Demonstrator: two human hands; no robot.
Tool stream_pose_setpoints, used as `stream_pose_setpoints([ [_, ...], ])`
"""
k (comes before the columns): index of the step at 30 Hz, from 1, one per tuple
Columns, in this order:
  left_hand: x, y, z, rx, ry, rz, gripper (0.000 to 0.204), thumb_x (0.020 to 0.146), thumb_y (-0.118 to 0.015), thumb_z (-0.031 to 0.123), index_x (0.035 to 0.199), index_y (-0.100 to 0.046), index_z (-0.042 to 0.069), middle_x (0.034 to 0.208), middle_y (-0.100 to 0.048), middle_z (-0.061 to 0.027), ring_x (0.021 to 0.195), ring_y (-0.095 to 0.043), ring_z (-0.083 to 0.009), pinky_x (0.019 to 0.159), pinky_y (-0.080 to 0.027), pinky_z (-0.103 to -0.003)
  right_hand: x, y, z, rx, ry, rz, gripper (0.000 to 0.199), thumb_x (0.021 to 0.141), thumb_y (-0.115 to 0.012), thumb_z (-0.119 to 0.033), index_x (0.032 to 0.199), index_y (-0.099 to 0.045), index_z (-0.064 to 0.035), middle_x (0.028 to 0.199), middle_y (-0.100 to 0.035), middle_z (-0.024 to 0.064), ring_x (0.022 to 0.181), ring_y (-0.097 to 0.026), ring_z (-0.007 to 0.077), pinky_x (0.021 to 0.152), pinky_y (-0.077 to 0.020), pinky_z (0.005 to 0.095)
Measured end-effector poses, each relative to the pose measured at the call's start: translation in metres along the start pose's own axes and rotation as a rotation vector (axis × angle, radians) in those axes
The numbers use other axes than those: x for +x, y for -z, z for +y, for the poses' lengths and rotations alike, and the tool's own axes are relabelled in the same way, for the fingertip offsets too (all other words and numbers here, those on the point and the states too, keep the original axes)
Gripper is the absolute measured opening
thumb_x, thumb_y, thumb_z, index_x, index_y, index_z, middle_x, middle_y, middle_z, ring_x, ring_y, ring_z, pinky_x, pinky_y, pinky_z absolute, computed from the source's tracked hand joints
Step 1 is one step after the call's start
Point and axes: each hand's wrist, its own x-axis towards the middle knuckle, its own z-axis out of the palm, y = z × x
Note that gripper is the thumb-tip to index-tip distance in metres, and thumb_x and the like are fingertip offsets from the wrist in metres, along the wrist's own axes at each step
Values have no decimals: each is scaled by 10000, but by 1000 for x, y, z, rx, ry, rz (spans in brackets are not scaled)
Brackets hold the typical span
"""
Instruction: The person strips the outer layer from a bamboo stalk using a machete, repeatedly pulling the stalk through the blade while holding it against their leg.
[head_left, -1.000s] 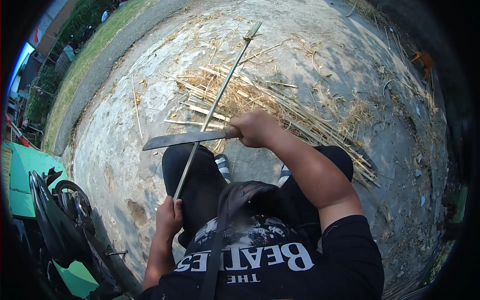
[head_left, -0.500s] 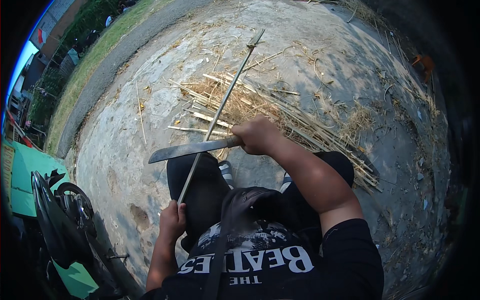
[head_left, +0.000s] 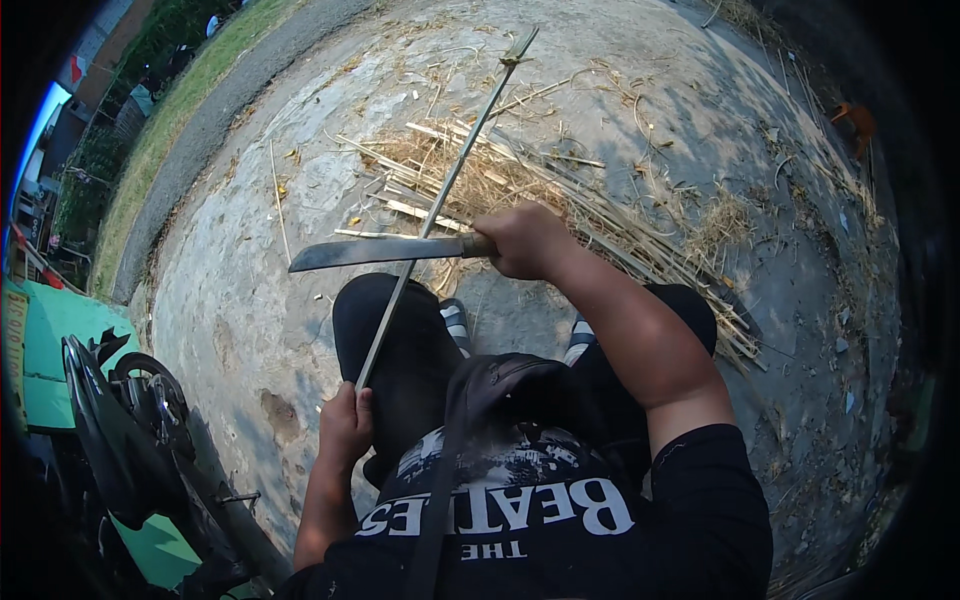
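My left hand (head_left: 346, 420) is closed round the lower end of a long, narrow bamboo strip (head_left: 462, 158), which slants up and away to the right. A knotty node shows close to its far end. In my right hand (head_left: 525, 242) is the wooden handle of a machete (head_left: 375, 252). Its broad blade points left and lies across the strip above my left knee; whether the edge bites into the strip I cannot tell. Beyond my knees a pile of split bamboo strips (head_left: 640, 250) lies on the ground, with curly shavings (head_left: 490, 185) on top.
Grey, rough concrete ground (head_left: 230, 290) spreads around me. A parked motorcycle (head_left: 130, 430) stands close on my left before a green wall (head_left: 70, 330). One thin loose stick (head_left: 278, 200) lies ahead to the left. An orange chair-like object (head_left: 855, 125) is at the far right.
My right hand has moved the machete away from me along the bamboo strip, toward its far end. My left hand keeps its hold on the strip, nearly in place.
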Motion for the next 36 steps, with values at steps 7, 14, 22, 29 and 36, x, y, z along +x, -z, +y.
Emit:
stream_pose_setpoints([
  [7,0,-8,-7,-23,-34,62,417,1050,-538,349,792,-497,24,633,-561,-235,615,-585,-485,544,-439,-510,2,11,57,36,-261,1,177,793,-694,-181,958,-667,-123,867,-718,140,860,-707,366,798,-554,484],
  [14,-8,4,-5,34,0,53,407,1050,-536,346,793,-521,31,658,-583,-229,634,-600,-479,555,-445,-514,-7,3,35,14,-193,140,141,776,-704,-176,902,-669,-121,824,-703,134,795,-696,356,751,-547,481],
  [22,-33,-11,-3,56,-38,142,409,1050,-536,348,780,-544,41,651,-578,-228,614,-594,-474,539,-436,-523,-9,18,27,-116,-81,-177,157,743,-711,-147,893,-691,-186,858,-721,58,870,-720,300,773,-559,459],
  [29,-32,-6,9,67,38,95,435,1039,-555,386,784,-551,34,630,-567,-219,604,-592,-465,542,-441,-512,-12,1,10,-130,40,-31,124,738,-711,-167,838,-638,-162,762,-687,86,779,-701,329,686,-536,472],
  [36,-26,-14,3,161,136,174,409,1013,-585,437,990,-535,32,806,-603,-211,737,-619,-444,646,-471,-499,-12,2,16,-125,82,-14,125,731,-725,-161,811,-629,-155,737,-678,84,749,-697,320,663,-527,463],
])
